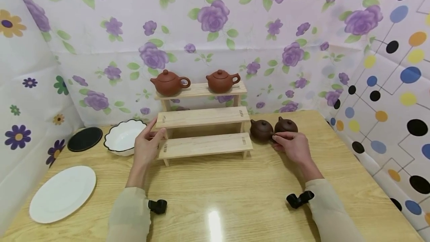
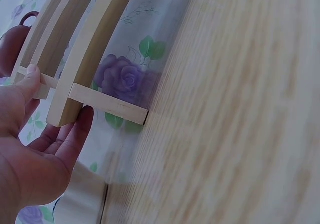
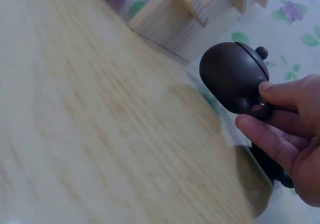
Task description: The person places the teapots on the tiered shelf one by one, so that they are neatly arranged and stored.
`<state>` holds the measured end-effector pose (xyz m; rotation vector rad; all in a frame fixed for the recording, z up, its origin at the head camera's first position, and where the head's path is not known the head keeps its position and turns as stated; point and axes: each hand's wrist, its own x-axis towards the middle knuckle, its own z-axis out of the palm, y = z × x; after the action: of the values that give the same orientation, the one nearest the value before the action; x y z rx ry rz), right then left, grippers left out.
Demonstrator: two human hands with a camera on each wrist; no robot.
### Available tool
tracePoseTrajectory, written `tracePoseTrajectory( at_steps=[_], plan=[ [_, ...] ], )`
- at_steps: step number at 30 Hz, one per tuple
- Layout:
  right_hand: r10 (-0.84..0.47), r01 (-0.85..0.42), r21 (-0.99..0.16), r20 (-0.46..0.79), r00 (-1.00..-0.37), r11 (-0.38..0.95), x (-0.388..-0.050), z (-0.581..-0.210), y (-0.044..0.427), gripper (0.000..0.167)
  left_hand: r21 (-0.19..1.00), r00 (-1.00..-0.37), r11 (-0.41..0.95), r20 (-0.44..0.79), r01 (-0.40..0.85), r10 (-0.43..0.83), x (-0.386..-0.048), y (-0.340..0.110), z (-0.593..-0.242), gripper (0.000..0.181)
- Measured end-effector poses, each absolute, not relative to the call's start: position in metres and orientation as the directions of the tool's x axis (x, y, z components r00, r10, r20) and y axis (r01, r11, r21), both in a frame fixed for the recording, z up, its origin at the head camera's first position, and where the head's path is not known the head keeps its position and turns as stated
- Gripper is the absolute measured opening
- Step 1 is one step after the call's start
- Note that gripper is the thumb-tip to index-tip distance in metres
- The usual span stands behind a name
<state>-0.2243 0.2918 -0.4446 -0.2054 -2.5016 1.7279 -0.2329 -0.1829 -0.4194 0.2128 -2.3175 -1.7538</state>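
Observation:
A three-tier wooden shelf (image 1: 205, 117) stands on the table with two reddish-brown teapots, one (image 1: 169, 84) at the left and one (image 1: 220, 81) at the right of its top tier. My left hand (image 1: 147, 145) holds the shelf's left end, thumb and fingers around its side frame in the left wrist view. To the right of the shelf, my right hand (image 1: 293, 146) pinches the handle of a dark brown teapot (image 3: 230, 76) between thumb and fingers. Behind that hand sits a second dark brown teapot (image 1: 285, 124), partly hidden by the hand in the right wrist view.
Left of the shelf are a white scalloped bowl (image 1: 122, 139) with a dark rim, a black oval mat (image 1: 85, 139) and a white plate (image 1: 64, 193). Flowered cloth (image 1: 215, 21) hangs close behind the shelf, and dotted cloth (image 1: 393, 85) lines the right side of the wooden table (image 1: 228, 193).

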Motion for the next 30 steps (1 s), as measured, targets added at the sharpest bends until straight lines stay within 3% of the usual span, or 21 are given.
tracePoseTrajectory(
  at_steps=[22, 30],
  plan=[
    [0.098, -0.092, -0.937, 0.132, -0.986, 0.337, -0.216, -0.377, 0.293, 0.040, 0.966, -0.959, 0.259, 0.101, 0.031, -0.264, -0.232, -0.187, -0.423, 0.055],
    [0.048, -0.125, -0.954, 0.143, -0.989, 0.273, -0.221, -0.357, 0.285, 0.044, 0.968, -0.963, 0.245, 0.106, 0.044, -0.249, -0.232, -0.183, -0.421, 0.055]
  ],
)
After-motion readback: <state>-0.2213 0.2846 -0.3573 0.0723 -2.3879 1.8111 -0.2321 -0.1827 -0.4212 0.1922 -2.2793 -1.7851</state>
